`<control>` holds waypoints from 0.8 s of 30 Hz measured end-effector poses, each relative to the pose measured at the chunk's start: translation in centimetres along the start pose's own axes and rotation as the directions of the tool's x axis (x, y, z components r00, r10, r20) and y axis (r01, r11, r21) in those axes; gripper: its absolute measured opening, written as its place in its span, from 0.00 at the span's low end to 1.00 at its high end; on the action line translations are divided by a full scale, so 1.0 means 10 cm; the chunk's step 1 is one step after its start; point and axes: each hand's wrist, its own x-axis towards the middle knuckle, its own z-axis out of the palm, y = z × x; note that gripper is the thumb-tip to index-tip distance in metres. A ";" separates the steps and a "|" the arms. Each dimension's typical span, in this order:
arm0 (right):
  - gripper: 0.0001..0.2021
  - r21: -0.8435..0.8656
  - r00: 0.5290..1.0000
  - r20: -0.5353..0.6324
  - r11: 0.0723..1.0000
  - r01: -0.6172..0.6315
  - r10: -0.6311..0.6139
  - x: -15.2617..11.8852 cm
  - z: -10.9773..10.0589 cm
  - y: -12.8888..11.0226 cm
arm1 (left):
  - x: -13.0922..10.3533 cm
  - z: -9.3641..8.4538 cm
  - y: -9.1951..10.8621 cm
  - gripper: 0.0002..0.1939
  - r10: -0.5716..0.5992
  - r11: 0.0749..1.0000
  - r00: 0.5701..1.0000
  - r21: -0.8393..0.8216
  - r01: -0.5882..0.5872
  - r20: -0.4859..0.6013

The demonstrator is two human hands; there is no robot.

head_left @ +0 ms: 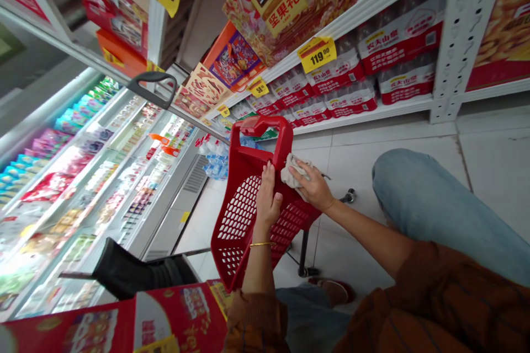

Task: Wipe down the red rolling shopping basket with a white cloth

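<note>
A red plastic shopping basket (221, 231) with perforated sides stands tilted in the middle of the head view, its grey handle (153, 88) reaching up to the left. My left hand (268, 198), a gold bracelet at its wrist, lies against the basket near the upper rim, fingers stretched out and nothing in them. Just to its right, my right hand (312, 183) presses a crumpled whitish cloth (295, 174) against the basket's right edge, with the fingers bent over the cloth.
Shelves with boxed snacks (281, 5) and packed water bottles (348, 99) run along the top. A lit refrigerated display (83, 176) fills the left. Red boxes (178, 314) and a black object (136, 273) are at the lower left. My bent knee (414, 182) is at the right.
</note>
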 end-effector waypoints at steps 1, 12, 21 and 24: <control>0.32 0.029 0.999 -0.045 1.000 -0.002 0.003 0.10 -0.08 -0.05 | 0.00 0.01 0.00 0.38 0.005 1.000 1.000 0.002 -0.005 -0.005; 0.27 0.219 0.975 -0.198 0.964 0.148 -0.104 1.18 -0.11 -0.27 | -0.06 0.09 -0.07 0.43 0.073 0.996 0.996 0.052 -0.071 -0.043; 0.23 -0.164 0.941 0.109 0.928 0.335 -0.320 1.10 -0.26 -0.19 | -0.15 0.16 -0.13 0.46 -0.037 0.999 0.999 0.023 0.038 -0.039; 0.22 -0.148 0.936 0.160 0.930 0.336 -0.313 1.10 -0.31 -0.30 | -0.15 0.17 -0.08 0.50 -0.083 0.996 0.995 -0.037 0.080 -0.064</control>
